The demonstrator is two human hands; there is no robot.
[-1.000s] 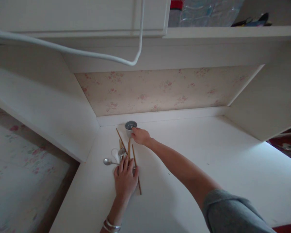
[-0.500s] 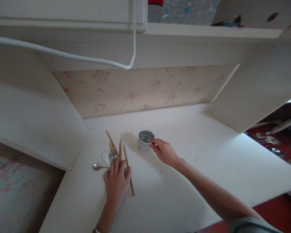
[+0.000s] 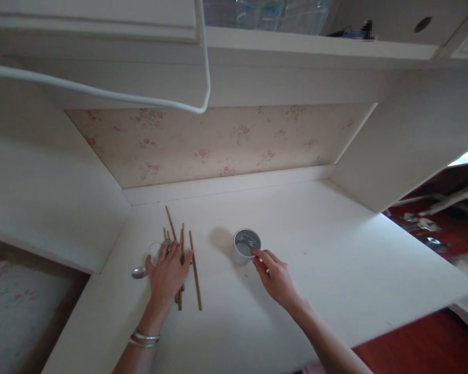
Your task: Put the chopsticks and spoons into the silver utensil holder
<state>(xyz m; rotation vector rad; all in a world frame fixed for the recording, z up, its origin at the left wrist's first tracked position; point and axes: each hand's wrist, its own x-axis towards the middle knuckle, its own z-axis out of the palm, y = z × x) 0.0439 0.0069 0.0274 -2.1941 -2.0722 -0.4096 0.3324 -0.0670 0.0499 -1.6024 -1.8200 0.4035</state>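
My right hand pinches the near right rim of a grey cutlery holder, a round cup with small drain holes in its bottom. The holder stands upright on the white counter or just above it; I cannot tell which. To its left, my left hand lies palm down with fingers spread over a loose pile of wooden chopsticks and metal spoons. One spoon pokes out left of the hand, and a single chopstick lies apart on its right. The hand hides the pile's middle. A pale round object is partly covered.
The white counter has side panels left and right and a flowered back wall. Overhead, a white bent rod hangs in front of a cupboard and a shelf holding clear plastic-wrapped things. Red floor shows at lower right.
The cutlery holder and my right hand have come nearer and to the right. My left hand has slid slightly left over the pile, its fingers wider apart. The view has shifted a little.
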